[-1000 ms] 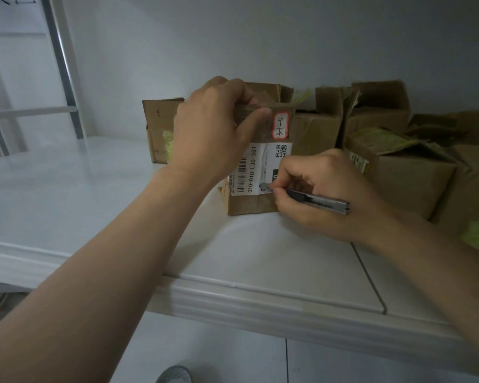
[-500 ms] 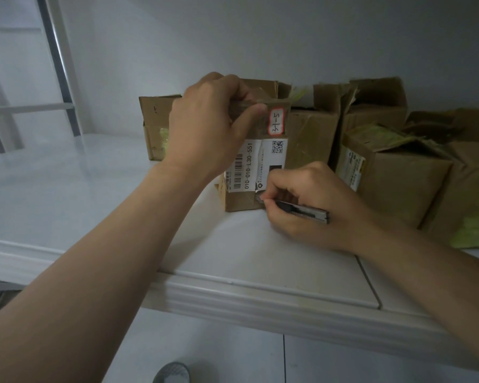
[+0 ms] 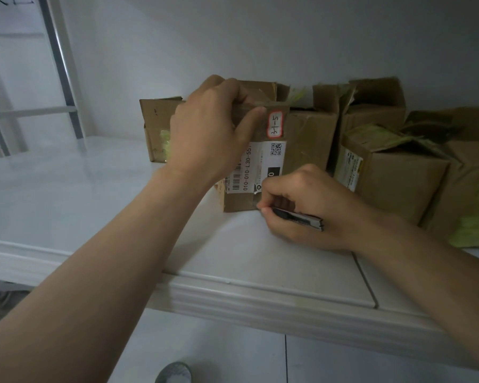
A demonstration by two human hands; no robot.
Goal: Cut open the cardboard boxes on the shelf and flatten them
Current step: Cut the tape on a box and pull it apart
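Head camera view: we see a labelled box (image 3: 263, 134) of brown cardboard standing upright on a white shelf (image 3: 67, 189), near the shelf's front edge, and we place everything else by that box. Our left hand (image 3: 210, 128) reaches over its top left corner, and its grip is closed on the top edge, with the fingers curled over the top and the thumb pressed flat on the front face. Just right of the thumb, a red-bordered sticker (image 3: 275, 123) carries handwriting, and below it is a white barcode label (image 3: 268, 164). Our right hand (image 3: 307, 205) rests on the shelf at the box's lower right corner, its grip wrapped around a dark utility knife (image 3: 296, 217). The knife's front end meets the front face just above the bottom edge, but the blade is too small to make out. Behind the box to the left stands an open carton (image 3: 155, 125). To its right are more cardboard boxes, one (image 3: 310, 134) just beside it, another (image 3: 376, 106) farther back, and a third (image 3: 398, 183) with torn flaps nearer us. Yellow-green packing material (image 3: 476, 217) shows at the far right. Below the shelf edge, a grey shoe (image 3: 174, 373) shows on the floor.
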